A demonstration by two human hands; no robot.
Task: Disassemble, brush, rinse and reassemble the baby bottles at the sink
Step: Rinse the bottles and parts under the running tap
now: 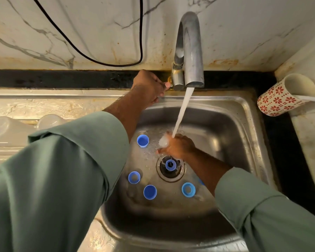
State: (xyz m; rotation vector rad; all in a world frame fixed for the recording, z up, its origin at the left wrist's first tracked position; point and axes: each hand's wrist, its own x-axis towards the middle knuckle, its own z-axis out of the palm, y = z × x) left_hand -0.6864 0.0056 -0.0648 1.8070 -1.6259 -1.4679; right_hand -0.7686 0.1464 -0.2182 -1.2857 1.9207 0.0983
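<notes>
Bottle parts lie scattered over the sink [240, 113] floor: a blue cap [150, 192] at 6 o'clock, blue rings [188, 189] at 5 and 7, one ring on the drain [170, 164]. Above, the right hand [178, 146] grips a clear nipple [163, 140] under running water. At 12 o'clock, the left hand [149, 86] pinches the tap [188, 51] handle.

clear teat [163, 141] under stream (blue rings [188, 189] below)
</notes>
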